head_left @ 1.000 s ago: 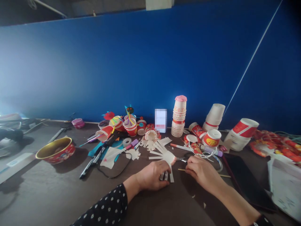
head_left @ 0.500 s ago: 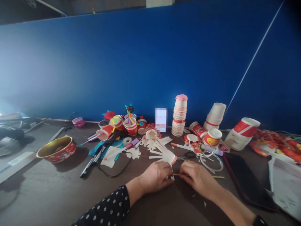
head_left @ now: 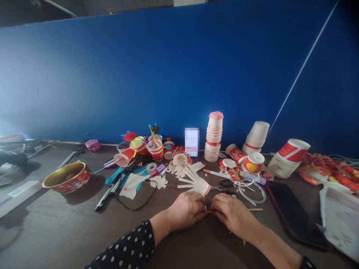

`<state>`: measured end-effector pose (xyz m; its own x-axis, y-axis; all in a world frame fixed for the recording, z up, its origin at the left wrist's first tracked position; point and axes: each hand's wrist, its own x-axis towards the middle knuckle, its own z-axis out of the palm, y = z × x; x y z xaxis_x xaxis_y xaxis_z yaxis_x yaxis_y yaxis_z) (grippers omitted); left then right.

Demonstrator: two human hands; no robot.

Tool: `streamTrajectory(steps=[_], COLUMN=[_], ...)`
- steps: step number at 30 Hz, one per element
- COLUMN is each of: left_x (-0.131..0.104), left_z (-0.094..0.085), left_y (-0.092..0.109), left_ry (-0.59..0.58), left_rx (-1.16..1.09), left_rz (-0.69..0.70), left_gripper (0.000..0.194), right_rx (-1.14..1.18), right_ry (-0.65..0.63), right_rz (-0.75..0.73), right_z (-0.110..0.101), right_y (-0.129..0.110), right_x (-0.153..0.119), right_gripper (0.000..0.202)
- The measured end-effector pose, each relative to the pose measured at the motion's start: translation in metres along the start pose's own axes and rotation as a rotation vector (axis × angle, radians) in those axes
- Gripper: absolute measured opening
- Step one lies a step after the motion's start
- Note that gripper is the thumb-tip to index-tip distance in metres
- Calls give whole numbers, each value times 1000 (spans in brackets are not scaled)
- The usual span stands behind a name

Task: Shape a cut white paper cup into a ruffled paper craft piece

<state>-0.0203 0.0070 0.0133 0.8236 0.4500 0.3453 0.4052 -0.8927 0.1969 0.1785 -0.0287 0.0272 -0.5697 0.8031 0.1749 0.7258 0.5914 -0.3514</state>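
Note:
A white paper cup [head_left: 198,184], cut into strips that fan out, lies flat just beyond my hands. My left hand [head_left: 187,209] is closed around the near strip of it; only a sliver of white shows by the fingertips. With its fingers pinched together, my right hand [head_left: 234,213] grips a thin wooden stick [head_left: 256,209], whose far end sticks out to the right. The stick's other tip meets the strip at my left fingertips, though the exact contact is hidden. Scissors [head_left: 223,184] lie behind my right hand.
On the left stands a gold-lined red bowl [head_left: 74,182]. Farther back are red cups with coloured straws [head_left: 156,150], a tall cup stack [head_left: 214,138] and a second cut cup [head_left: 180,160]. A dark tablet-like slab [head_left: 297,213] lies right of my right hand.
My right hand has come slightly left with the wooden stick, narrowing the gap to my left hand. Less of the stick shows between the hands. My left hand has stayed nearly in place.

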Motion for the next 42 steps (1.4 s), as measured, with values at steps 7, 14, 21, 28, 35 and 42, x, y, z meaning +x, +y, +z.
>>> streamTrajectory(steps=[7,14,21,28,35,42], left_x=[1,4,4,0,1,1], left_z=[2,3,1,0,3,0], left_y=[3,7,7,7,4,8], left_ry=[30,23,2,6,9,-15], left_rx=[-24,-20,-92,-157,-114,33], left_rz=[-24,-80,-122,-133,-98,-28], left_gripper=[14,10,8,9,8,14], right_rx=[-62,3,104,141,112,55], right_ry=[9,44,59,59,50,60], right_rz=[1,141,310,320,305,309], right_z=[6,13,16,12,13,14], right_y=[-5,-12,-15,-16,-14,-18], right_x=[3,6,9,13,12,11], right_gripper=[19,17,10,8,12,11])
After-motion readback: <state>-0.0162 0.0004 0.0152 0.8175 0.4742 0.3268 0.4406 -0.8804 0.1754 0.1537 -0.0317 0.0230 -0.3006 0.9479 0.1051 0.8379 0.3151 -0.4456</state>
